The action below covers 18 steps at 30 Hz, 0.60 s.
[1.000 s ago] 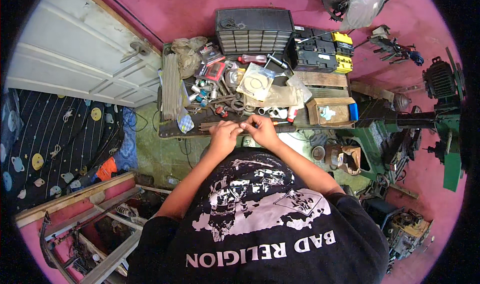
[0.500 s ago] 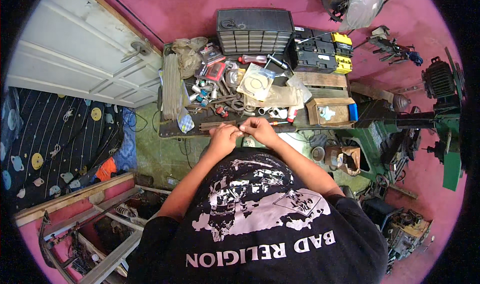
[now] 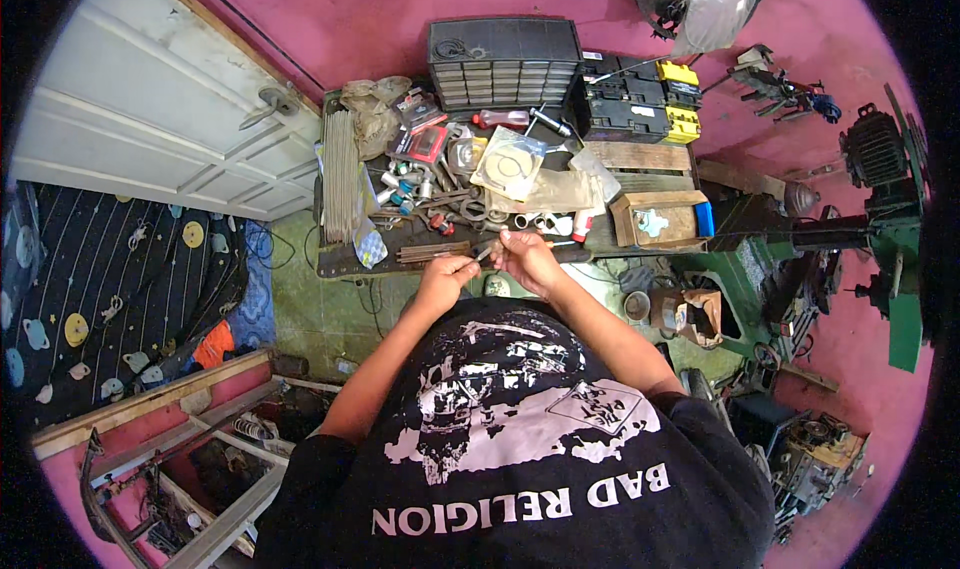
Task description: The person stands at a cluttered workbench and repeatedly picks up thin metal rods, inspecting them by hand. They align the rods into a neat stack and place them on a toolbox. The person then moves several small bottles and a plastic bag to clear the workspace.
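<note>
Both my hands come together at the near edge of the workbench [image 3: 345, 260]. My left hand [image 3: 445, 280] is closed in a pinch on one end of a small, thin greyish piece [image 3: 484, 254], too small to name. At the other end, the fingers of my right hand [image 3: 529, 262] are closed on it too, mostly hiding it. Just beyond my left hand, several thin brown rods [image 3: 430, 253] lie side by side on the bench. Wrenches [image 3: 473, 209], sockets [image 3: 405, 194] and a flat clear packet [image 3: 508, 164] lie past my fingers.
A bundle of long grey rods [image 3: 340, 174] lies at the bench's left. Behind stand a black drawer cabinet [image 3: 505, 69] and black-and-yellow cases [image 3: 625, 109]. An open cardboard box [image 3: 625, 224] sits at right, near a green machine [image 3: 735, 279]. A white door [image 3: 170, 99] is at left.
My hands have drawn slightly apart, and the small greyish piece now shows between them. My right hand has turned, its fingers pointing up more. The view has shifted slightly.
</note>
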Tool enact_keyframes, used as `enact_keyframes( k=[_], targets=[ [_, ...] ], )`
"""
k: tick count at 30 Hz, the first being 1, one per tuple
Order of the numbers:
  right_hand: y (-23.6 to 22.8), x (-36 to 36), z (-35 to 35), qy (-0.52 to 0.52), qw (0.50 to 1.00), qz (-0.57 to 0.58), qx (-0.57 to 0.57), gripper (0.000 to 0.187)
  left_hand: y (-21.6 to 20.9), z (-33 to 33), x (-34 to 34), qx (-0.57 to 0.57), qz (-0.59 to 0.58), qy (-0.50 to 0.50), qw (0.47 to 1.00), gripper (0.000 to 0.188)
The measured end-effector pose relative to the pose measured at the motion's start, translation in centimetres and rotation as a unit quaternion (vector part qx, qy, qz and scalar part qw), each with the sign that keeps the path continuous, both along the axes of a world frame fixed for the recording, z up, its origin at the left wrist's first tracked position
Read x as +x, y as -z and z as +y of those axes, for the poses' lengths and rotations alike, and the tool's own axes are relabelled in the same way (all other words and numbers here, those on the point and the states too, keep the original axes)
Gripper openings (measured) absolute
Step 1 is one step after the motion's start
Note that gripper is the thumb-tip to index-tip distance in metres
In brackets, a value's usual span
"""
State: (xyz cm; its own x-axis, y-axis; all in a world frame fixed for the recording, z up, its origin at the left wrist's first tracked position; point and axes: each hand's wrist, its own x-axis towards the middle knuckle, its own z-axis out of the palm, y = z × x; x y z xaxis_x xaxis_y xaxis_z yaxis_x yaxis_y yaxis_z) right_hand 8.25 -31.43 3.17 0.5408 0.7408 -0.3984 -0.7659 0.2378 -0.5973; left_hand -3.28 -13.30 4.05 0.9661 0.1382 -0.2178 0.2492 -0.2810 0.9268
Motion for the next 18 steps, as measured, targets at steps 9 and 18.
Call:
enact_keyframes(
  k=[9, 18],
  targets=[
    [1.2, -0.8, -0.3, -0.026, 0.991, 0.123, -0.033, 0.048, 0.3, 0.2, -0.3, -0.017, 0.064, -0.009, 0.998, 0.025],
    [0.7, -0.5, -0.3, -0.031, 0.995, 0.093, 0.006, 0.04, 1.3, 0.3, -0.1, -0.029, 0.013, -0.012, 0.999, 0.027]
  ],
)
